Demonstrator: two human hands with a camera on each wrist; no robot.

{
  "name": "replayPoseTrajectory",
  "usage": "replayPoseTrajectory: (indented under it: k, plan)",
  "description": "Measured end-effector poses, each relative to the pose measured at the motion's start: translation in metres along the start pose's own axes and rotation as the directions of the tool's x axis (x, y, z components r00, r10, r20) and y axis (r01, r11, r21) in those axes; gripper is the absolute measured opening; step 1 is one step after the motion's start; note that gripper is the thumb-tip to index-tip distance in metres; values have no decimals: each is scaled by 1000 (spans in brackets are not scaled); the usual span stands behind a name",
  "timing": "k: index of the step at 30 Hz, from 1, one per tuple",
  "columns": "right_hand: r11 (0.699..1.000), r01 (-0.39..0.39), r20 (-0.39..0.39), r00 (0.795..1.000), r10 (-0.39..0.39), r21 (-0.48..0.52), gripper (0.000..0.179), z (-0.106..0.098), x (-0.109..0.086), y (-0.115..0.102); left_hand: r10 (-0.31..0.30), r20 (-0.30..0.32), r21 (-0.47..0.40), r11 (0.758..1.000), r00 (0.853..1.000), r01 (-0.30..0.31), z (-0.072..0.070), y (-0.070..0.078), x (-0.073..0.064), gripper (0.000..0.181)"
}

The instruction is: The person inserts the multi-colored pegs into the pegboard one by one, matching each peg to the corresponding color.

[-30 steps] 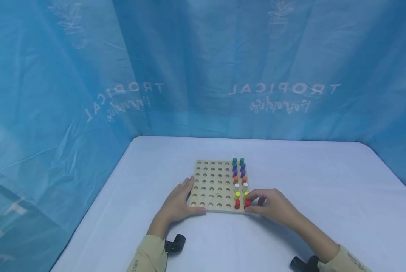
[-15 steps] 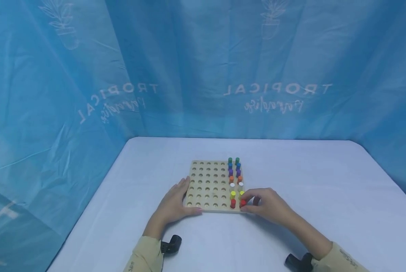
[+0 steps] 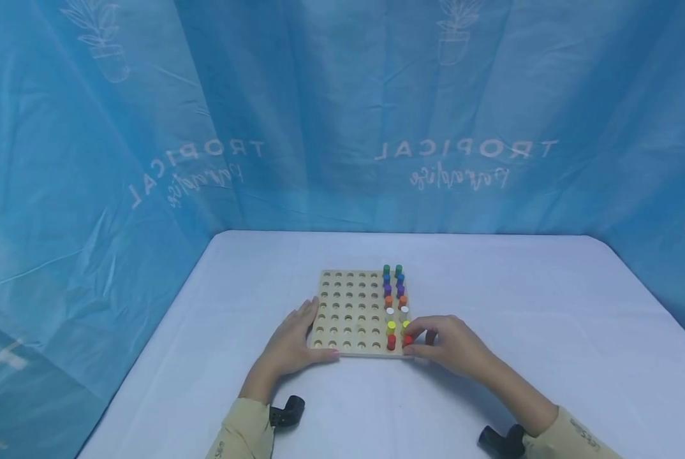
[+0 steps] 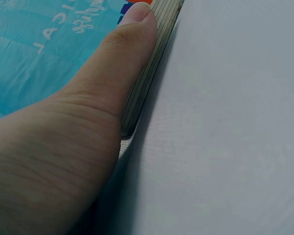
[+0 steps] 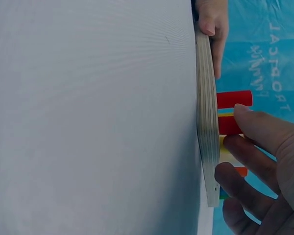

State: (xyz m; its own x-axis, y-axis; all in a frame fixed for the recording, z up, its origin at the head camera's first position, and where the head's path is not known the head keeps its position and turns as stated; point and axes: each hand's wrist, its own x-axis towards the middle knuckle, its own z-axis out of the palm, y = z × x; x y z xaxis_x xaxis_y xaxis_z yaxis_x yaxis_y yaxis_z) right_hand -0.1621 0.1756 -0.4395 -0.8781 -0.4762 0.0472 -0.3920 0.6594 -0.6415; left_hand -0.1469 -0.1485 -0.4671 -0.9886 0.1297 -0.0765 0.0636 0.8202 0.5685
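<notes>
A square wooden pegboard [image 3: 354, 338] with rows of round holes lies on the white table. Two columns of coloured pegs stand along its right side, in pairs from green at the back to red at the front. My right hand [image 3: 453, 344] pinches the red peg [image 5: 229, 125] at the near right corner between thumb and index finger; the peg stands upright in its hole. Beside it is the other red peg [image 3: 391, 343]. My left hand [image 3: 291, 344] rests against the board's near left corner, fingers along the left side and thumb [image 4: 122, 58] along the front edge.
The white tabletop [image 3: 526, 299] stretches around the board on all sides. Blue printed curtains [image 3: 342, 115] hang behind the table and to its left. A black camera mount [image 3: 287, 412] is strapped on the left wrist, another [image 3: 502, 442] on the right.
The head view has shifted slightly, so the board and hands appear further left. Both hands keep their places, the right still pinching the red peg.
</notes>
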Motion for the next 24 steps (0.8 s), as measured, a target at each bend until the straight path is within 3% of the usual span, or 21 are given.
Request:
replayPoseTrajectory:
  k: [11,18,24]
  plan:
    - [996,86,4,996,-86,-38,21,3,8,-3,-17,-15,-9,1000,1000,17,-5,-6,-2,128]
    - [995,82,-5,997,-83,-62,14,2,9,-8,14,-13,0,1000,1000,-14,-5,-9,-1,129]
    - [995,52,1,999,-52,-89,13,-1,3,-7,33,11,-18,999,999,-33,2,-7,3,128]
